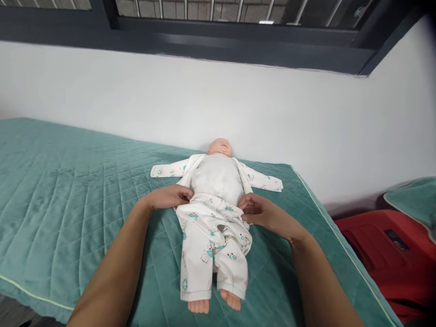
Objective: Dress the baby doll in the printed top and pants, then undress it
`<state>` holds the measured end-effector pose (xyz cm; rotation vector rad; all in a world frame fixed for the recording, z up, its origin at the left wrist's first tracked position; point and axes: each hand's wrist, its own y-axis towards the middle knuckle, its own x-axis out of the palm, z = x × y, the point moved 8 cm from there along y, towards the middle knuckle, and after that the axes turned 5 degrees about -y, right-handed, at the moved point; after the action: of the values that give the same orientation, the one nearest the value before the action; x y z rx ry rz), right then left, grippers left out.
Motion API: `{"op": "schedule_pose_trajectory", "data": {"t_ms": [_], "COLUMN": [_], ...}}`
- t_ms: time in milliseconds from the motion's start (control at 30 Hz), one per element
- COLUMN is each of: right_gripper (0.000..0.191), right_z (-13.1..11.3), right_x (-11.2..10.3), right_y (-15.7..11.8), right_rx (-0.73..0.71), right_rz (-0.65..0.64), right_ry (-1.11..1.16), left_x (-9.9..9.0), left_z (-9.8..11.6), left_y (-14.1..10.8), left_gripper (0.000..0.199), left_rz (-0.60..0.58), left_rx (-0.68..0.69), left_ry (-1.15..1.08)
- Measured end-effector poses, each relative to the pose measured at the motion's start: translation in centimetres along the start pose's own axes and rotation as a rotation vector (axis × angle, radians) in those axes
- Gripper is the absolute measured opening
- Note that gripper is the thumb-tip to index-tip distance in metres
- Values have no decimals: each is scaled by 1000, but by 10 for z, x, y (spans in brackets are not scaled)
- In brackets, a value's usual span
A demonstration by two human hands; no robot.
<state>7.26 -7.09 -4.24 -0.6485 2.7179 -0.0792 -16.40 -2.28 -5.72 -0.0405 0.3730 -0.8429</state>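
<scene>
A baby doll (220, 147) lies on its back, head toward the wall and bare feet toward me. Its white patterned jacket (170, 169) is open at the front, with both sleeves spread out, over a pale torso. White patterned pants (199, 236) cover its legs up to the waist. My left hand (173, 196) is closed on the waistband at the doll's side on the left. On the other side, my right hand (255, 210) pinches the waistband with curled fingers.
The doll rests on a green quilted cover (85, 195) against a white wall (190, 100). Above is a dark window frame (218, 43) with bars. A red plastic object (384, 254) stands at the right, beyond the cover's edge, with green fabric (415, 202) above it.
</scene>
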Motion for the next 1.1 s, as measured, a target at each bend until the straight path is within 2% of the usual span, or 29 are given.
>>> {"op": "schedule_pose_trajectory", "data": {"t_ms": [167, 433, 633, 800, 900, 1000, 1100], "right_gripper": [22, 10, 13, 17, 18, 17, 14], "right_z": [8, 15, 2, -7, -3, 9, 20], "right_x": [2, 2, 3, -4, -7, -8, -14], "right_y": [-2, -3, -3, -4, -1, 4, 8], "right_rx": [47, 57, -6, -63, -71, -24, 34], "right_rz": [9, 37, 69, 197, 271, 327, 420], "right_ry": [-89, -251, -74, 70, 102, 27, -114], "left_x": [-4, -7, -16, -20, -21, -21, -18], "left_z": [-1, -2, -8, -5, -4, -4, -6], "left_y": [0, -2, -4, -6, -6, -4, -1], "left_gripper": [11, 18, 28, 26, 25, 22, 17], "left_rz": [32, 122, 221, 279, 312, 330, 298], "left_rx": [3, 15, 3, 55, 65, 47, 20], "left_ry": [48, -89, -234, -279, -286, -272, -215]}}
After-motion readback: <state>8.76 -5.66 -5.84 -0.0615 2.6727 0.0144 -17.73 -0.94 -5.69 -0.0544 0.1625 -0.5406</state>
